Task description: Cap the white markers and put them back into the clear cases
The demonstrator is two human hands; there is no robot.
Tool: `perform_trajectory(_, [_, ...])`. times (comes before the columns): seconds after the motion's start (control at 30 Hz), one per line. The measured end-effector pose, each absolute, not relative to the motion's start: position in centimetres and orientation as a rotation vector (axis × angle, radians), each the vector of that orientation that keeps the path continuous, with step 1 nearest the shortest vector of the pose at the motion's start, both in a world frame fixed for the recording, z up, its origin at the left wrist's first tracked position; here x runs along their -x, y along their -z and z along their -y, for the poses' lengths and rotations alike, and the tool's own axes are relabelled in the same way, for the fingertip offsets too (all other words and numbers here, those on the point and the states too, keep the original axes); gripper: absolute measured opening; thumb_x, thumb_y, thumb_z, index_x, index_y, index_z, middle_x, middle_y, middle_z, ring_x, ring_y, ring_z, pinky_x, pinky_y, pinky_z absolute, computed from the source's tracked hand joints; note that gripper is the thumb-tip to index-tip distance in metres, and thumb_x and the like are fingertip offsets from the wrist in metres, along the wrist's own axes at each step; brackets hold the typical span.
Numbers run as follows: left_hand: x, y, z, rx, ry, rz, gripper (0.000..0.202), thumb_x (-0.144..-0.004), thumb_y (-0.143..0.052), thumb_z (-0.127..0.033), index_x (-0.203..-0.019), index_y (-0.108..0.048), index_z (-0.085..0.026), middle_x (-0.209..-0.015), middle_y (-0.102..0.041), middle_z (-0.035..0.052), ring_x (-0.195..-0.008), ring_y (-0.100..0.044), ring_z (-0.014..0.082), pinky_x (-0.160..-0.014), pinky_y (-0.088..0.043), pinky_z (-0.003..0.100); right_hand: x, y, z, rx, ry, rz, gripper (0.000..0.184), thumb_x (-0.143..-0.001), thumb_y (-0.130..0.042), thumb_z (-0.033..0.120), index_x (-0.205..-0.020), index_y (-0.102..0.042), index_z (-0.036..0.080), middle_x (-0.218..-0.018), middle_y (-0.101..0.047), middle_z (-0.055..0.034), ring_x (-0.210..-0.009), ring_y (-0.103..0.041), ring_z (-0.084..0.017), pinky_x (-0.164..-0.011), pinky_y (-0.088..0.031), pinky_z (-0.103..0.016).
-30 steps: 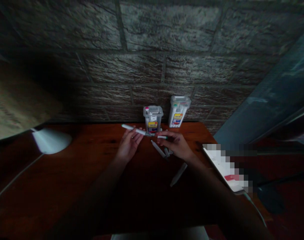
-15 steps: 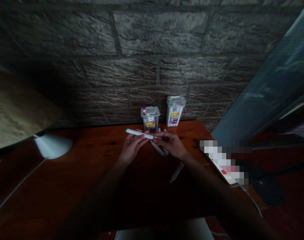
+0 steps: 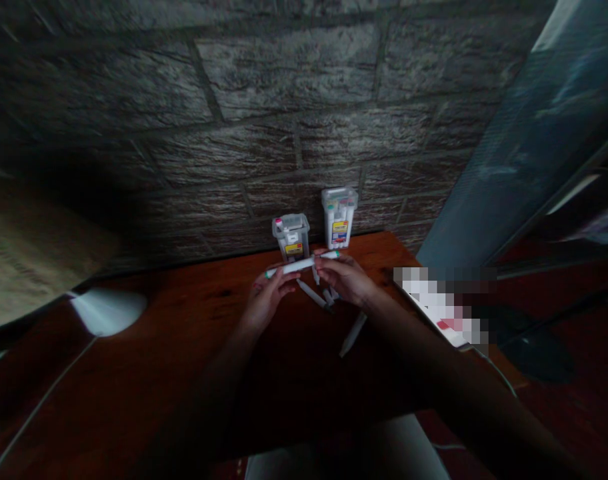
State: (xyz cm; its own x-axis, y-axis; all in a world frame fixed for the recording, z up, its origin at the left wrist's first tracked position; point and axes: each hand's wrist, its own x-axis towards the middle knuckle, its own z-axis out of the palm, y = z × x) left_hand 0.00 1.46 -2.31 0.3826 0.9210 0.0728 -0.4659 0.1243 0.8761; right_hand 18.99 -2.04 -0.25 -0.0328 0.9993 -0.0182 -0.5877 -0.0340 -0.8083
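Green-ended white marker: spanning both grips, above wooden desk. Barrel pinched snugly in left hand, cap in right hand. Likely light, stiff, smooth; best held mid-barrel. Clear marker box beyond grips.

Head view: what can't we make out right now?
All in the head view:
- Held marker: join near the cap, covered by the right hand.
- Left box: lower front, hidden behind the marker.
- Right box's label: fine print too small.
- White object: upper part masked by pixel blocks.
- Tan object: cut off by the left edge, lettering blurred.
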Motion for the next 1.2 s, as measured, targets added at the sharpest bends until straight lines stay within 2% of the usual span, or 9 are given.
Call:
perform_trajectory(0.1, [0.1, 2.2, -1.5, -1.064, -1.091, -0.673, 0.046, -0.069, -0.085, -0.047, -0.1, -0.07, -0.017, -0.09, -0.077, 0.0051, -0.078, -0.07, 0.0137, -0.064, -0.053, 0.021, -20.0, 0.0, 1.6, 0.743, -1.401, 0.689, 0.032, -0.062, -0.089, 0.021, -0.091, -0.075, 0.018, -0.078, -0.072, 0.0019, -0.066, -0.065, -0.005, -0.064, -0.056, -0.013])
perform_trajectory(0.2, [0.0, 2.4, -1.0, -1.284, -0.995, -0.743, 0.045, -0.072, -0.083, -0.045, -0.102, -0.071, -0.015, -0.088, -0.078, 0.0079, -0.066, -0.066, 0.0125, -0.059, -0.05, 0.022, -20.1, 0.1, 1.4, 0.729, -1.286, 0.668, 0.049, -0.061, -0.09, 0.023, -0.105, -0.07, 0.024, -0.076, -0.07, 0.0059, -0.063, -0.063, -0.005, -0.06, -0.055, -0.015])
perform_trajectory(0.3, [-0.5, 2.9, -0.4, -1.47, -0.936, -0.773, 0.044, -0.075, -0.079, -0.045, -0.105, -0.071, -0.015, -0.089, -0.078, 0.0082, -0.064, -0.066, 0.0137, -0.06, -0.051, 0.025, -19.6, 0.2, 1.3, 0.712, -1.15, 0.699, 0.069, -0.061, -0.09, 0.028, -0.124, -0.06, 0.031, -0.073, -0.067, 0.0092, -0.059, -0.06, -0.006, -0.057, -0.053, -0.017])
perform_trajectory(0.37, [-0.8, 3.3, -0.2, -1.566, -0.973, -0.781, 0.042, -0.077, -0.077, -0.045, -0.107, -0.071, -0.015, -0.093, -0.078, 0.0084, -0.073, -0.07, 0.0163, -0.068, -0.055, 0.027, -19.3, 0.2, 1.4, 0.72, -1.081, 0.779, 0.075, -0.065, -0.088, 0.031, -0.131, -0.054, 0.032, -0.074, -0.068, 0.0085, -0.059, -0.061, -0.007, -0.057, -0.053, -0.019])
perform_trajectory(0.5, [-1.0, 4.0, -0.2, -1.73, -1.163, -0.799, 0.034, -0.079, -0.076, -0.041, -0.104, -0.073, -0.017, -0.101, -0.078, 0.0083, -0.091, -0.073, 0.0207, -0.087, -0.056, 0.033, -19.1, 0.2, 1.5, 0.733, -1.043, 0.903, 0.066, -0.069, -0.086, 0.036, -0.127, -0.054, 0.031, -0.081, -0.07, 0.0061, -0.063, -0.063, -0.008, -0.06, -0.053, -0.021])
perform_trajectory(0.77, [-1.0, 3.9, 0.1, -1.755, -1.239, -0.826, 0.028, -0.079, -0.078, -0.033, -0.103, -0.075, -0.02, -0.097, -0.078, 0.0067, -0.084, -0.072, 0.02, -0.079, -0.056, 0.03, -19.0, -0.2, 1.9, 0.748, -1.059, 0.894, 0.077, -0.069, -0.085, 0.035, -0.137, -0.049, 0.035, -0.083, -0.072, 0.0064, -0.068, -0.065, -0.01, -0.065, -0.056, -0.023])
perform_trajectory(0.87, [-1.1, 3.7, 0.2, -1.711, -1.174, -0.837, 0.03, -0.082, -0.074, -0.036, -0.107, -0.075, -0.019, -0.094, -0.078, 0.0069, -0.081, -0.072, 0.0189, -0.077, -0.056, 0.029, -19.4, -0.3, 1.7, 0.75, -1.065, 0.891, 0.07, -0.069, -0.085, 0.036, -0.132, -0.053, 0.033, -0.084, -0.072, 0.006, -0.064, -0.062, -0.009, -0.062, -0.053, -0.021])
perform_trajectory(1.0, [-0.9, 3.5, 0.1, -1.662, -1.13, -0.865, 0.034, -0.085, -0.071, -0.041, -0.108, -0.075, -0.017, -0.086, -0.078, 0.0063, -0.066, -0.066, 0.0153, -0.065, -0.054, 0.026, -20.1, -0.6, 1.5, 0.748, -1.088, 0.842, 0.056, -0.068, -0.086, 0.036, -0.116, -0.059, 0.029, -0.085, -0.074, 0.005, -0.064, -0.063, -0.008, -0.063, -0.054, -0.021])
perform_trajectory(1.2, [-0.9, 3.7, -0.3, -1.698, -1.246, -0.885, 0.027, -0.081, -0.075, -0.039, -0.098, -0.076, -0.018, -0.095, -0.078, 0.0063, -0.085, -0.071, 0.0188, -0.082, -0.055, 0.029, -20.6, -0.8, 1.4, 0.736, -1.114, 0.783, 0.048, -0.066, -0.087, 0.037, -0.105, -0.062, 0.027, -0.094, -0.076, 0.0024, -0.066, -0.064, -0.009, -0.062, -0.055, -0.022])
